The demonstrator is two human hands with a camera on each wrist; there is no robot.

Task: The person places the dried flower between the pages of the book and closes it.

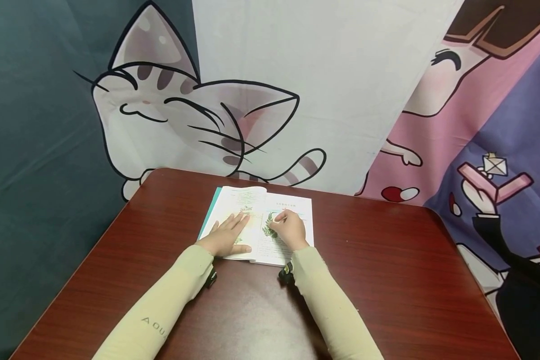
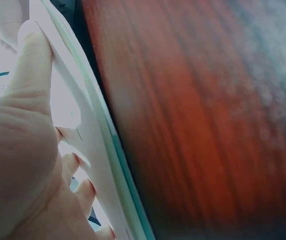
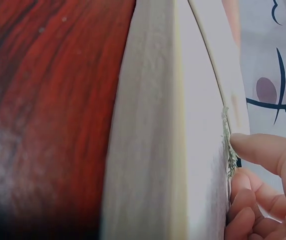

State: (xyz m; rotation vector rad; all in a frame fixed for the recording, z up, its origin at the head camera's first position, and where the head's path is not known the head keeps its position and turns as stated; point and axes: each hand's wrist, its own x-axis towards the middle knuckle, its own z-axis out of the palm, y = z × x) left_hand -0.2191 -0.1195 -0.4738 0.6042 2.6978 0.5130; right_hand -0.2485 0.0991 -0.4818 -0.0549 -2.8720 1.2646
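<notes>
An open book lies flat on the dark red wooden counter, toward its far edge and about midway across. The left hand rests on the left page with its fingers straight and spread, pressing the paper down; its grip is released, flat on the page. From the left wrist view the thumb lies along the page beside the book's teal cover edge.

The right hand sits on the right page with its fingers curled. In the right wrist view its fingertips pinch a small green leaf against the page, so this grip is grasping the leaf. The thick block of pages shows beside it. Both arms wear pale sleeves. Behind the counter hangs a cloth printed with a cartoon cat.
</notes>
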